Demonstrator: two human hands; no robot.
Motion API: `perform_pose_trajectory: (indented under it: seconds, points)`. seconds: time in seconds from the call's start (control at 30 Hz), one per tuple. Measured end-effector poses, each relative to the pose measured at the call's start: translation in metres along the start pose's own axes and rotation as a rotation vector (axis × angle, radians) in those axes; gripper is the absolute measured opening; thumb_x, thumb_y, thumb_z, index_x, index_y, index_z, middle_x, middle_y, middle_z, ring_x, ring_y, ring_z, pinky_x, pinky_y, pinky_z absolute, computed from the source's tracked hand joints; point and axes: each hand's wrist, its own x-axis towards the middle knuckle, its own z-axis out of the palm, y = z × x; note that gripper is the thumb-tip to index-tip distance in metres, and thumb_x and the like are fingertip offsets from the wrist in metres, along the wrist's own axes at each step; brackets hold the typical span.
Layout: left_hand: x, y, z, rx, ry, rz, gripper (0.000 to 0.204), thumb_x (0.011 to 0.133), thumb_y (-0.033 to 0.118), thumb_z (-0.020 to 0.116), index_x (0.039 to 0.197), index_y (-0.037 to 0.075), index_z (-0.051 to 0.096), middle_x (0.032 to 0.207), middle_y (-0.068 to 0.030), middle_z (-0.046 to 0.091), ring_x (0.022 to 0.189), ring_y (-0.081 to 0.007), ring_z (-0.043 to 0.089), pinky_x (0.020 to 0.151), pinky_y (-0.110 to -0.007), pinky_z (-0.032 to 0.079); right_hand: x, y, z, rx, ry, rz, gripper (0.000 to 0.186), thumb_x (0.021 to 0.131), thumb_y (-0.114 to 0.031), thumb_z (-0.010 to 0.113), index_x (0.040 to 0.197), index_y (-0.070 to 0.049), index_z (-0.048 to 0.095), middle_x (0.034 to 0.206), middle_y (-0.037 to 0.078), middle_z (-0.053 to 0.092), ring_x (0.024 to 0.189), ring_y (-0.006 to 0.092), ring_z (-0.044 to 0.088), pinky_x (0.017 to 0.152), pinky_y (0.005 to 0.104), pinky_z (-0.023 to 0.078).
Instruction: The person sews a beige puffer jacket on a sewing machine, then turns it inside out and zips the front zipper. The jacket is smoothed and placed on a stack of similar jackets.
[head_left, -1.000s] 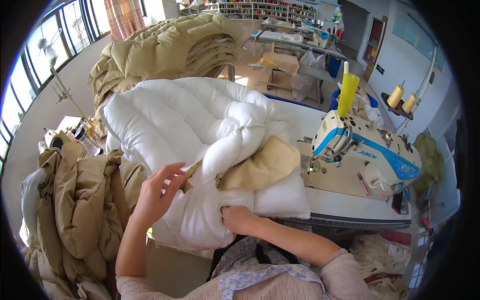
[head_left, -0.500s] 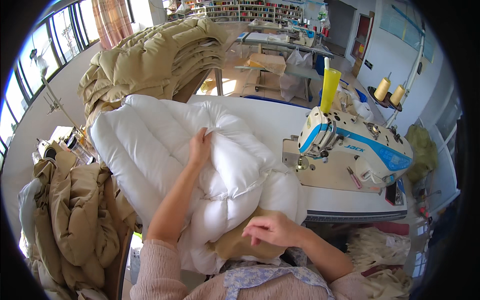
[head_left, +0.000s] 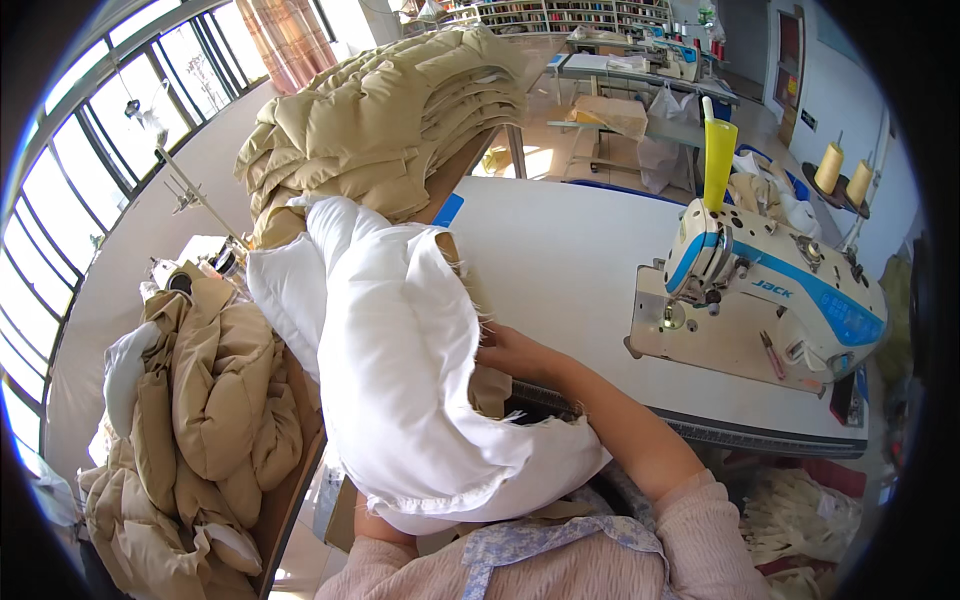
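Note:
A white padded garment piece [head_left: 400, 340] with frayed raw edges is bunched up in front of me, over the near left part of the sewing table. Tan cloth [head_left: 490, 390] shows inside its open right side. My right hand [head_left: 515, 355] is at that raw edge, fingers curled on the garment, the tips hidden behind the cloth. The garment covers my left hand; only a bit of that forearm shows below it. Right of the garment stands a white and blue sewing machine [head_left: 770, 285].
Tan quilted pieces [head_left: 370, 120] are stacked at the far left. More tan padded garments [head_left: 220, 400] lie heaped at the near left. A yellow cone [head_left: 718, 165] tops the machine, with thread spools [head_left: 830, 168] behind it. Small snips [head_left: 772, 355] rest on the machine bed.
The garment has been lifted and turned, so its raw edge and tan inside now face right. My right hand moved up to that edge; my left hand went out of sight beneath. The view shifted left.

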Motion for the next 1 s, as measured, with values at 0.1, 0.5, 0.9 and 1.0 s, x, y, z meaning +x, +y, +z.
perform_pose_trajectory:
  seconds: [0.1, 0.5, 0.9, 1.0]
  points:
    - [-0.009, 0.004, 0.005, 0.044, 0.003, 0.005, 0.035, 0.107, 0.027, 0.047, 0.131, 0.004, 0.057, 0.111, -0.0118, 0.069, 0.095, -0.0198, 0.069, 0.082, -0.036, 0.059, 0.041, 0.023, 0.042, -0.368, -0.23, -0.213, 0.074, 0.088, -0.036, 0.07, 0.144, 0.005, 0.042, 0.15, 0.026, 0.041, 0.135, 0.0354, 0.048, 0.108, 0.043, 0.042]
    - [-0.13, 0.099, 0.008, 0.584, 0.231, 0.15, 0.037, 0.108, 0.029, 0.045, 0.132, 0.004, 0.057, 0.112, -0.0122, 0.069, 0.096, -0.0199, 0.069, 0.081, -0.036, 0.059, 0.046, -0.003, 0.057, -0.822, 0.26, -0.315, 0.042, 0.085, -0.036, 0.069, 0.111, -0.004, 0.071, 0.113, 0.019, 0.067, 0.115, 0.0327, 0.06, 0.095, 0.0433, 0.05]
    - [-0.221, 0.335, 0.071, 1.704, 0.799, 0.697, 0.04, 0.108, 0.032, 0.044, 0.133, 0.004, 0.057, 0.112, -0.0126, 0.069, 0.096, -0.02, 0.068, 0.08, -0.037, 0.058, 0.12, 0.005, 0.109, -1.005, 0.182, -0.437, 0.033, 0.085, -0.029, 0.069, 0.114, -0.014, 0.07, 0.11, 0.012, 0.069, 0.107, 0.0357, 0.064, 0.09, 0.0492, 0.051]
    - [-0.158, 0.345, 0.054, 1.969, 0.702, 0.669, 0.04, 0.108, 0.032, 0.044, 0.133, 0.004, 0.057, 0.112, -0.0127, 0.069, 0.096, -0.02, 0.068, 0.08, -0.037, 0.058, 0.063, -0.053, 0.073, -0.801, 0.594, -0.876, 0.02, 0.087, -0.017, 0.068, 0.105, -0.008, 0.07, 0.098, 0.014, 0.07, 0.092, 0.034, 0.068, 0.075, 0.0438, 0.054]
